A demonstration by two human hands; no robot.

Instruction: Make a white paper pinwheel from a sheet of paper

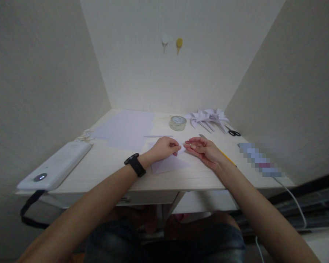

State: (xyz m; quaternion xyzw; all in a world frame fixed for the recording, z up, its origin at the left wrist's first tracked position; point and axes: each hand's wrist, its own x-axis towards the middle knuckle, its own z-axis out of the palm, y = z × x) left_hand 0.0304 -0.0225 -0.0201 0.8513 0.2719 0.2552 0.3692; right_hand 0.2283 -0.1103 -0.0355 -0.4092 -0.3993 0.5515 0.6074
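My left hand (167, 147), with a black watch (135, 164) on the wrist, has thumb and fingers pinched together above a piece of white paper (168, 165). What is in that pinch is too small to make out. Close by on the right, my right hand (204, 150) is turned partly palm up, its thumb pressed to the fingertips around a tiny pale thing I cannot name. The fingertips of both hands are a short gap apart. Partly hidden behind my right hand lies a yellow utility knife (228, 159). A thin white paper stick (158, 136) rests just beyond my left hand.
White paper sheets (128, 128) cover the back left. A tape roll (178, 123) stands at the back, with several paper pinwheels (210, 117) and black scissors (234, 133) to its right. A white device (57, 164) occupies the left edge; a blurred-out object (259, 159) lies right. Walls enclose the desk.
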